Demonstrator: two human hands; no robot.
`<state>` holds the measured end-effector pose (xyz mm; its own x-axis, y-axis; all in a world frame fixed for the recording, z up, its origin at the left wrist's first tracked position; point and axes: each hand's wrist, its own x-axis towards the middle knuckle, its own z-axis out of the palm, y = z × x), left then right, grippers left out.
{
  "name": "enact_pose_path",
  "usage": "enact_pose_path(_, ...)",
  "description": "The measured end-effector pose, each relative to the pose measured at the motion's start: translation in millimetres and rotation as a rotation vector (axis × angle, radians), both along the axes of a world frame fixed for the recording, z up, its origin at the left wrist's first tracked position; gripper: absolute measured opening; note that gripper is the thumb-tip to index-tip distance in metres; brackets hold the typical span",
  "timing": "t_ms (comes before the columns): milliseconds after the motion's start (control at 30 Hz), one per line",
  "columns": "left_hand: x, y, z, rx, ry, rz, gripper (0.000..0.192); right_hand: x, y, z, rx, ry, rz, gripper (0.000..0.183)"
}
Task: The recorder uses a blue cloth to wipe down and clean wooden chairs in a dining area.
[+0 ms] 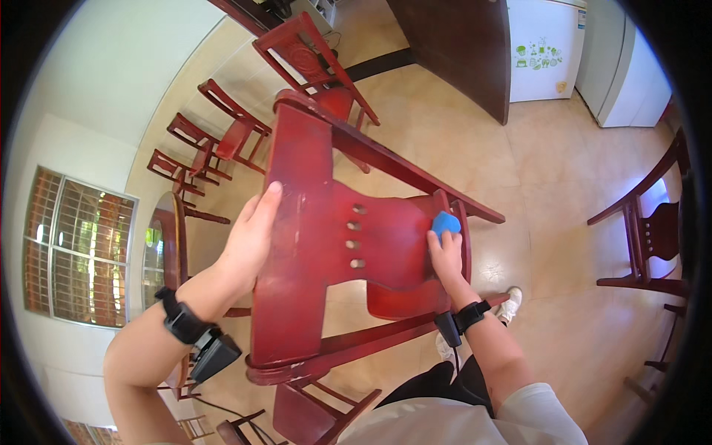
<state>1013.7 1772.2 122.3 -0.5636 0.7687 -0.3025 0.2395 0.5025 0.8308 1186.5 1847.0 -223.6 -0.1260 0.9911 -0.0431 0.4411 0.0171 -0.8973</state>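
Note:
A red-painted wooden chair (300,233) stands tilted in front of me, its broad top rail on the left and its splat pierced by several small holes. My left hand (250,236) grips the outer edge of that rail, thumb on the near face; the other fingers are partly hidden behind it. In my right hand (448,256) is a blue sponge (446,223), pressed against the lower end of the splat, beside the crossbar. Part of the red seat (409,300) shows beyond the splat. Black straps with small devices sit on both forearms.
Several similar red chairs (239,136) line the wall at upper left, near a round wooden table (177,239). Another chair (634,239) stands at the right, and one (306,414) is just below. A white freezer (548,67) stands beyond a dark brown panel (456,50).

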Motion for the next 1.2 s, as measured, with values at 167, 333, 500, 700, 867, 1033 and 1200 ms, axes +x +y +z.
enact_pose_path(167, -1.9, 0.6, -5.6, 0.005, 0.019, 0.058, 0.068, -47.5, -35.0, 165.1, 0.267, 0.476, 0.285, 0.029)
enact_pose_path(333, -5.8, 3.6, -4.9, 0.033, 0.007, -0.054, 0.060, -34.7, -90.9, 247.9, 0.490, 0.586, 0.581, 0.021)
enact_pose_path(500, -5.9, 3.3, 1.8, -0.007, -0.102, 0.021, 0.053, 3.2, -165.4, 219.2, 0.558, 0.674, 0.872, 0.055)
enact_pose_path(700, 9.5, 6.3, 13.4, -0.055, -0.133, 0.098, 0.051, 17.3, -176.0, 137.0, 0.647, 0.330, 0.552, 0.048)
enact_pose_path(867, 5.4, 4.9, 13.0, -0.071, -0.137, 0.079, 0.053, 46.9, -161.1, 59.6, 0.522, 0.215, 0.456, 0.048)
enact_pose_path(1033, -0.1, 3.6, 8.3, -0.062, -0.101, 0.105, 0.058, 101.2, -145.0, -18.1, 0.294, 0.007, 0.358, 0.046)
enact_pose_path(1200, -15.9, 2.0, 3.8, -0.051, -0.134, 0.077, 0.059, 112.4, -138.8, -8.9, -0.010, 0.138, 0.206, 0.042)
